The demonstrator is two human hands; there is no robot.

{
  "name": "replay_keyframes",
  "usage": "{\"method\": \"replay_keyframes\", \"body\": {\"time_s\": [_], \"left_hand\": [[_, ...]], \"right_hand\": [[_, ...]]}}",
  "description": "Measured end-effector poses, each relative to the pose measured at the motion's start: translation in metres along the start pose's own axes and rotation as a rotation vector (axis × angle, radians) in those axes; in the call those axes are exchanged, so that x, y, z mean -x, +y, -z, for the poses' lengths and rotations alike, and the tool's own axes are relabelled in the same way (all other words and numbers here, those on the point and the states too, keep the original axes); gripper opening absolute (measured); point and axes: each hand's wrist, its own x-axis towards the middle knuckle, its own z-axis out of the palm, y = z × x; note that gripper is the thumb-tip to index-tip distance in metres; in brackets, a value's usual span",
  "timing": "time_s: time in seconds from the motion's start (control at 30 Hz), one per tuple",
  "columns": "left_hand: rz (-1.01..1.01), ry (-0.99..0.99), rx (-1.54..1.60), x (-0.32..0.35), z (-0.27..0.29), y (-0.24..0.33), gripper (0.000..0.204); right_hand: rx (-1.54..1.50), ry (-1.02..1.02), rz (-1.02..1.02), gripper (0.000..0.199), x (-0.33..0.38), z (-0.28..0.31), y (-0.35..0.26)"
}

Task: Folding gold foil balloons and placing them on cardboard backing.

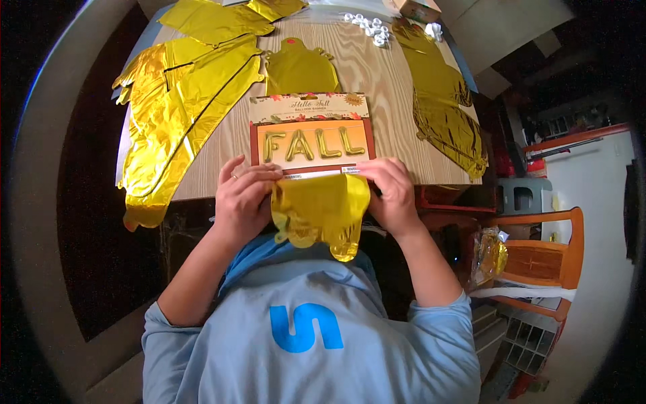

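Note:
A printed packaging card [309, 124], cream and orange with a picture of gold letter balloons, lies at the table's near edge. From its lower edge a flat gold foil balloon [319, 205] hangs down toward my lap. My left hand [243, 195] pinches the lower left corner, where card and foil meet. The lower right corner is pinched by my right hand [391, 192], its thumb hidden behind. Just past the card, another flat gold foil piece [296, 71] with a red dot at its top lies on the wood-grain table [377, 101].
Large creased gold foil sheets [192, 101] cover the table's left side and overhang its edge. More gold foil [441, 94] drapes off the right edge. Several small white rolls [372, 30] lie at the back. A wooden chair [538, 259] with a clear plastic package [489, 256] stands at right.

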Motion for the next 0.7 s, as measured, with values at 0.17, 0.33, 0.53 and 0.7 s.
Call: {"method": "replay_keyframes", "body": {"time_s": [0.17,0.33,0.53,0.7], "left_hand": [[0.194,0.026,0.033,-0.015,0.0,0.008,0.024],[0.443,0.017,0.083,-0.01,0.002,0.015,0.06],[0.309,0.102,0.153,-0.004,-0.009,0.006,0.082],[0.02,-0.051,-0.003,0.002,0.013,0.003,0.07]], "right_hand": [[0.043,0.118,-0.224,0.037,-0.005,-0.017,-0.003],[0.226,0.446,0.085,0.035,0.017,-0.027,-0.019],[0.324,0.101,0.189,0.026,0.005,-0.049,-0.05],[0.422,-0.014,0.194,0.037,-0.01,-0.052,-0.052]]}}
